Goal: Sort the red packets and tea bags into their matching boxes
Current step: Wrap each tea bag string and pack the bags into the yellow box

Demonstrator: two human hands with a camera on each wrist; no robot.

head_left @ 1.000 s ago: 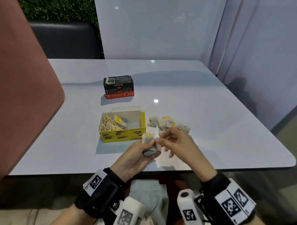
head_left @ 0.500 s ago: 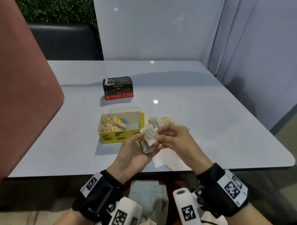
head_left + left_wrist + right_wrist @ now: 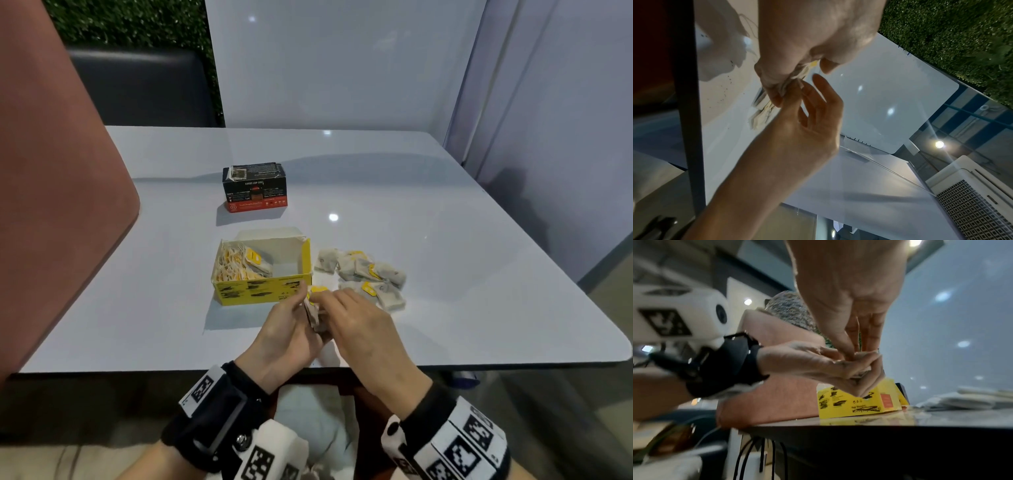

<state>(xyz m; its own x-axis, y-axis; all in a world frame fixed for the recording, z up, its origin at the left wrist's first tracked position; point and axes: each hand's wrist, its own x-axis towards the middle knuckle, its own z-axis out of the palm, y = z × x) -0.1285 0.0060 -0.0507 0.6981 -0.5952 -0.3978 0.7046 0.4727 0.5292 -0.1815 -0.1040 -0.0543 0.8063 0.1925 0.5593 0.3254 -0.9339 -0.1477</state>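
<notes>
- Holding a small stack of tea bags [image 3: 313, 313] just in front of the yellow box [image 3: 262, 291], the left hand [image 3: 284, 337] curls around it.
- Right hand [image 3: 359, 322] pinches the top bag's tag.
- Loose pile [image 3: 363, 274] lies right of the yellow box on the desk [image 3: 445, 274].
- Risk: strings tangle, dragging extra bags out.

- The black box [image 3: 254, 186] carried white capitals on its front, "EVERY CUP COU…" — the end of the line was too blurred to read; the smaller print below it and on the red strip along its base could not be made out.
- The yellow box [image 3: 859, 400] bore "Net Weight" on its front, in the right wrist view, with the figure beneath it scribbled over in black — the other printed lines were blacked out likewise.
- The wristbands [image 3: 476, 442] showed square black-and-white coded markers, with no letters or numbers.
</notes>
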